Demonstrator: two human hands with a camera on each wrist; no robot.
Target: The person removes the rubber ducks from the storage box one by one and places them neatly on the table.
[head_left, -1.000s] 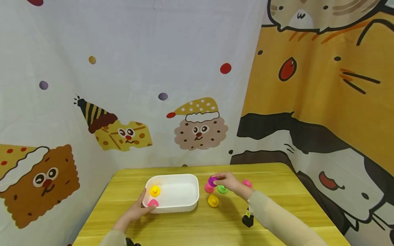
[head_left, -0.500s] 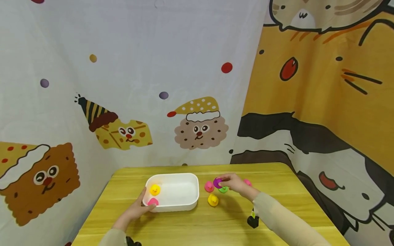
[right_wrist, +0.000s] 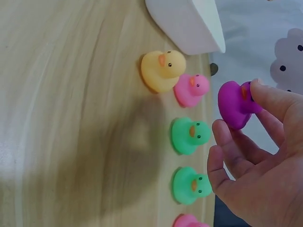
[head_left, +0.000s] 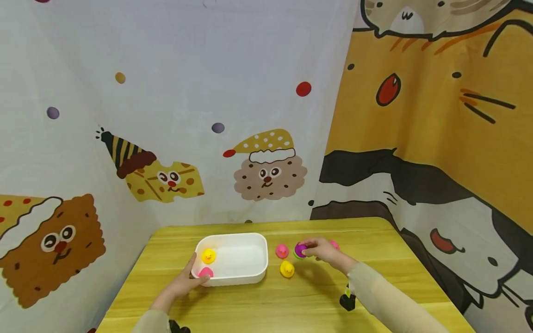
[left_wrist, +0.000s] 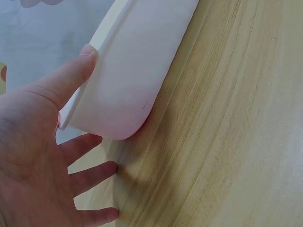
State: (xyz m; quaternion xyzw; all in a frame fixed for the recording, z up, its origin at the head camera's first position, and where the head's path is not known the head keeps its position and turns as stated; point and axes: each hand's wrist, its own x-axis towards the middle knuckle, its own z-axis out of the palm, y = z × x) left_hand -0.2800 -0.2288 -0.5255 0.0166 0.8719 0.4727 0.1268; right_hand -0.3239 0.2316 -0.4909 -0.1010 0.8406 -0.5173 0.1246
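Observation:
My left hand point(head_left: 182, 280) holds the near left corner of a white plastic tub point(head_left: 245, 259), its thumb along the front rim and its fingers around the left end. Inside the tub are a yellow rubber duck point(head_left: 208, 255) and a pink one point(head_left: 206, 273). Between thumb and fingertips, my right hand point(right_wrist: 265, 156) pinches a purple rubber duck point(right_wrist: 234, 104) above the table. From the head view, that duck largely covers a green duck point(right_wrist: 190, 135). A second green duck point(right_wrist: 191, 185) sits beside it in the right wrist view.
Right of the tub on the wooden table point(head_left: 233, 310) stand a pink duck point(head_left: 281, 251) and a yellow duck point(head_left: 287, 269). Another pink duck point(head_left: 335, 245) is partly hidden behind the right hand. A patterned cloth point(head_left: 187, 69) hangs behind the table.
My right hand has carried the purple duck to the right, from over the pink duck to over the green one. The left hand stays on the tub.

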